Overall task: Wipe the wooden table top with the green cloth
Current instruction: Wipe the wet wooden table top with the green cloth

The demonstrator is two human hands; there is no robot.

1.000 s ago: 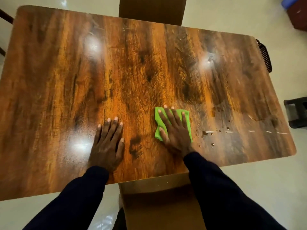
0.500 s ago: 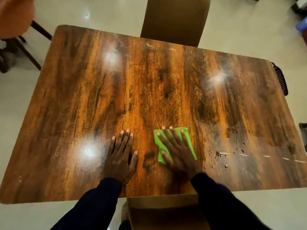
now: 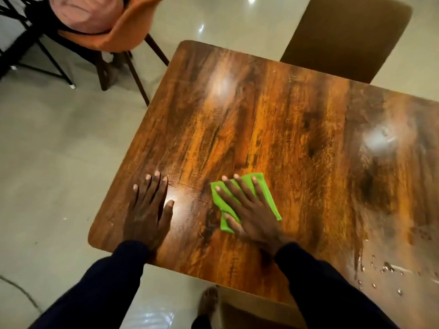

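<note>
Pale, glossy floor tiles (image 3: 59,162) all round, flecked with lamp glints. Off the table's (image 3: 297,138) far left corner, an orange chair (image 3: 128,32) on dark legs, bearing a pinkish bundle (image 3: 88,13); beside it, a black metal frame (image 3: 55,62). At the far edge, a brown chair (image 3: 344,36); at the near edge, a second brown chair (image 3: 249,314).

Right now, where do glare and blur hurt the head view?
Head view: glare washes out three patches of the wooden table top, one between the left hand and the green cloth. Head view: the right hand looks slightly motion-blurred at the wrist. Head view: water droplets at the right are small and soft.
</note>
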